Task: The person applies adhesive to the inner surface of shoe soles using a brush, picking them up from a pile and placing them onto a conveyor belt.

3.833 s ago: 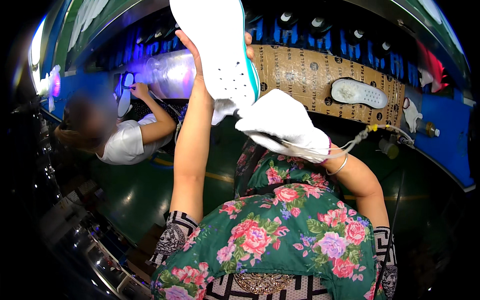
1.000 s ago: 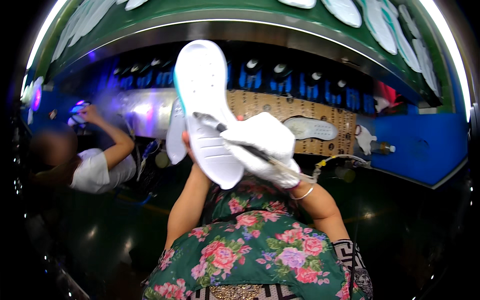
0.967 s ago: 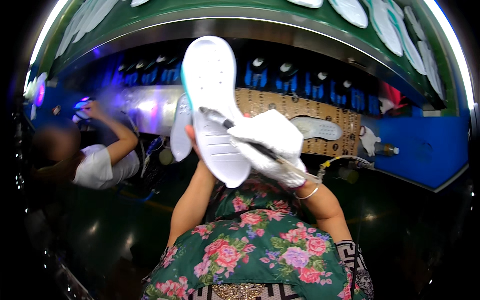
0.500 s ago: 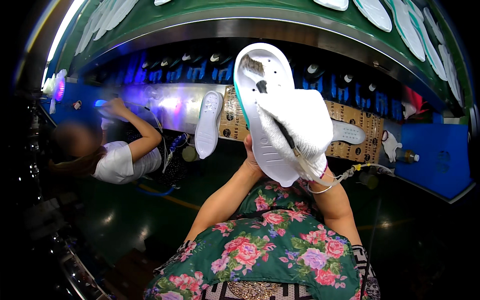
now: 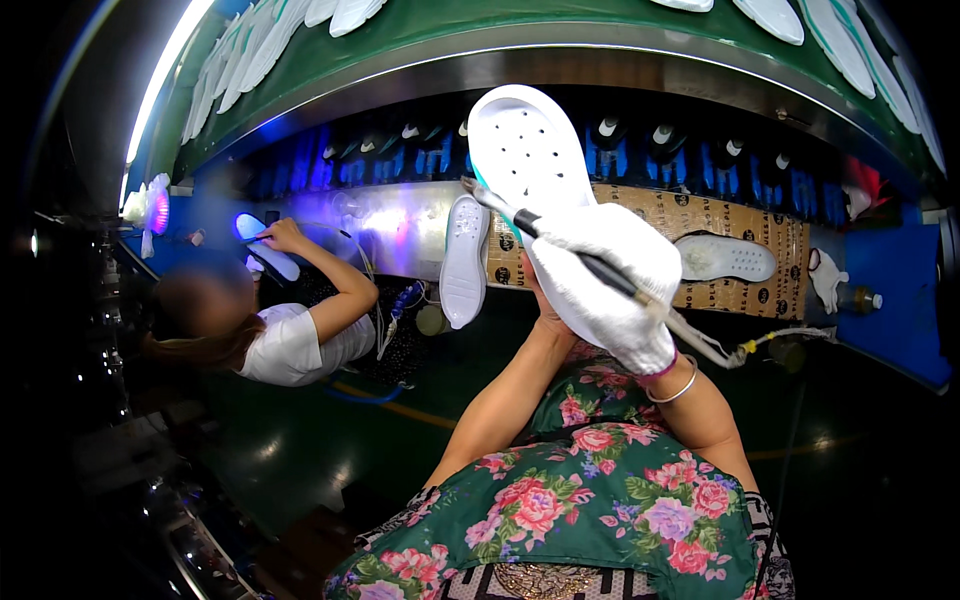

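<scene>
A white shoe sole [image 5: 528,140] with a teal side edge and several small holes stands raised in front of me, its toe end pointing away. My left hand [image 5: 548,308] grips it from beneath near the lower left side; most of its fingers are behind the sole. In a white knitted glove, my right hand [image 5: 640,245] is closed round a dark-handled brush [image 5: 590,262] with a hose running from its rear end. The bristle tip sits at the sole's left rim. The glove covers the lower part of the sole from view.
Another white sole [image 5: 464,265] lies on the metal bench, and one more sole [image 5: 725,258] rests on cardboard [image 5: 650,205]. A white glove [image 5: 826,280] and a bottle [image 5: 862,298] are at right. A co-worker [image 5: 300,340] brushes a blue-lit sole at left. Soles line the green shelf [image 5: 560,12] above.
The brush has moved from the inside of the sole's toe end out to its left rim. My view has shifted left, so the bench things appear farther right.
</scene>
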Demonstrator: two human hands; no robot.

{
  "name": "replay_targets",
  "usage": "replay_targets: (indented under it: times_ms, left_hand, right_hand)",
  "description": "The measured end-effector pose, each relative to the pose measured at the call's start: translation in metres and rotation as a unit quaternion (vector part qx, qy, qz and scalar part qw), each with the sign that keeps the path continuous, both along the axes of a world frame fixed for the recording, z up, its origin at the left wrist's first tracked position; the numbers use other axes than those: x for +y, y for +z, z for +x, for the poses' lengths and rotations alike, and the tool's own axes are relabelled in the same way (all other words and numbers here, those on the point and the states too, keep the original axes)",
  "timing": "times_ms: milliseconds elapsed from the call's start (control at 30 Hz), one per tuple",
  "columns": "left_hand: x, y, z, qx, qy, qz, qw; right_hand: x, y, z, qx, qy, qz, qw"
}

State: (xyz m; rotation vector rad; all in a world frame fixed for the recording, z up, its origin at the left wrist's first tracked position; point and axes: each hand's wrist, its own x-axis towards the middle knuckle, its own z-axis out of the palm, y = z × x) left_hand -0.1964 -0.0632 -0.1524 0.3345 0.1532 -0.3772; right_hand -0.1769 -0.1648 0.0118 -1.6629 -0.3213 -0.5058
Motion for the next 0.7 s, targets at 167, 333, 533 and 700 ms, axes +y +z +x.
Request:
replay_targets:
  times_ms: [167,333,533,700]
  left_hand:
    - [0.003,0.001,0.007,-0.006,0.016,0.001,1.000]
    - [0.009,0.004,0.020,-0.012,0.048,-0.001,0.999]
    - [0.007,0.028,0.036,-0.110,-0.061,-0.037,0.991]
    - [0.010,0.032,0.038,-0.057,0.033,-0.041,0.997]
  right_hand:
    - [0.002,-0.012,0.003,-0.062,-0.069,-0.103,0.990]
    - [-0.004,-0.022,0.001,-0.041,-0.020,-0.020,0.999]
    - [-0.003,-0.031,-0.011,-0.042,-0.012,-0.141,0.989]
    - [-0.013,-0.069,-0.018,0.084,0.052,0.031,0.995]
